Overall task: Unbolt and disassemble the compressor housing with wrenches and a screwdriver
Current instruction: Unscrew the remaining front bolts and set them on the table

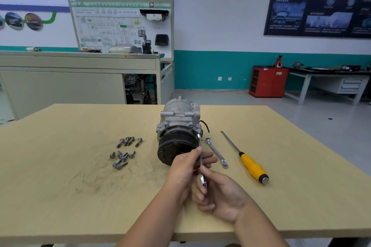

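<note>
Centrally, compressor (178,130) just beyond the fingers (208,160), left hand (185,166) and right hand (220,194) both gripping a wrench (203,180) touching it

Views: one, head-worn, wide-angle. Position: above and on the near side of the compressor (178,132), over the near edge of the table (70,166). Facing: forward and down, compressor near frame centre. Range: close to the compressor; floor (301,110) and back wall (220,26) well beyond the compressor, straight lines bowing toward frame edges
</note>
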